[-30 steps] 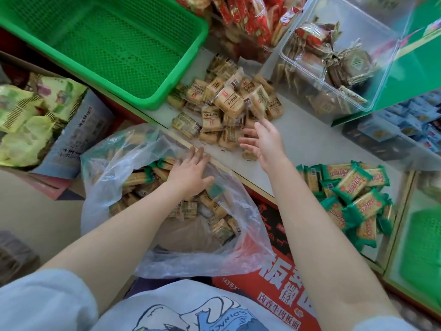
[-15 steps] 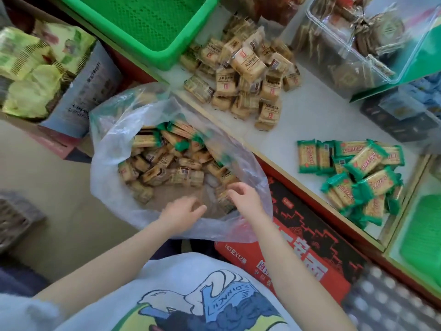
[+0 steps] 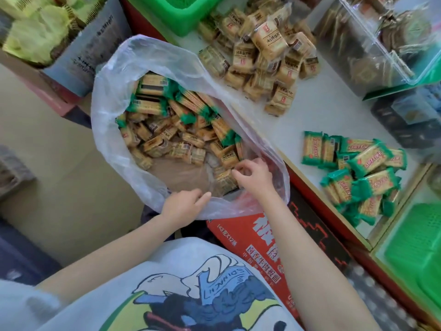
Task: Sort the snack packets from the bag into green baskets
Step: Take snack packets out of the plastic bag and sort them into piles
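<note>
Both hands have stayed at the near rim of the plastic bag (image 3: 112, 96) since half a second ago, the right hand (image 3: 254, 174) reaching a little deeper toward the packets. Its fingers are curled and pinch a tan packet (image 3: 224, 179) at the near right of the heap inside the bag. The left hand (image 3: 183, 206) grips the bag's near edge, fingers and thumb folded over the thin plastic. Tan packets and green-ended ones (image 3: 167, 130) lie mixed in the bag, which sits open on the floor against the low shelf (image 3: 329, 115). On the shelf, a pile of tan packets (image 3: 262, 58) lies far of the bag, and a pile of green packets (image 3: 358, 168) lies to its right, well apart from the tan pile. One green basket (image 3: 181, 17) stands at the far edge, touching the tan pile; another green basket (image 3: 415, 240) sits at the near right. A clear bin (image 3: 381, 44) of dark snacks stands far right. A red carton (image 3: 257, 244) lies under the bag's near edge.
</note>
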Demonstrator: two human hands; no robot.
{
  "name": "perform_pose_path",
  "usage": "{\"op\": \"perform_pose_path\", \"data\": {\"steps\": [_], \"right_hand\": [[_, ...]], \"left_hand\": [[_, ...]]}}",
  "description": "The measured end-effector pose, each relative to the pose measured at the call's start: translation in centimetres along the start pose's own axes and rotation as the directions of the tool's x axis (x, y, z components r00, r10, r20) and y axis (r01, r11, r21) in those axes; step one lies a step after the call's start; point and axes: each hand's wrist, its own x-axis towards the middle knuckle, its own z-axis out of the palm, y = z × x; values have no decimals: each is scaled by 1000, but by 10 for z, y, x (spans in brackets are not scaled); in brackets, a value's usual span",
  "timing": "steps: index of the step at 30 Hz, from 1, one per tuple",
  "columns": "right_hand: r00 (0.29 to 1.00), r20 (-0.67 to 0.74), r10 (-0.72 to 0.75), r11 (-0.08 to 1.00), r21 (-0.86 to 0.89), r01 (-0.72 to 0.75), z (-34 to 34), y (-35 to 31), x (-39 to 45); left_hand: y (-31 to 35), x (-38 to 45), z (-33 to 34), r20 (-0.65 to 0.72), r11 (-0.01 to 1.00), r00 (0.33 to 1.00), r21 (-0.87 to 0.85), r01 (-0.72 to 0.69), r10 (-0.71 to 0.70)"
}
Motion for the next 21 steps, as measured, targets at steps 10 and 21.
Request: {"op": "perform_pose_path", "data": {"steps": [10, 21], "right_hand": [[983, 181, 27, 928, -370, 43, 30, 3, 19], [988, 153, 20, 705, 698, -122, -23, -28, -48]], "left_hand": [[2, -10, 7, -28, 996, 998, -60, 63, -65], [44, -21, -47, -157, 809, 983, -588, -18, -92]]}}
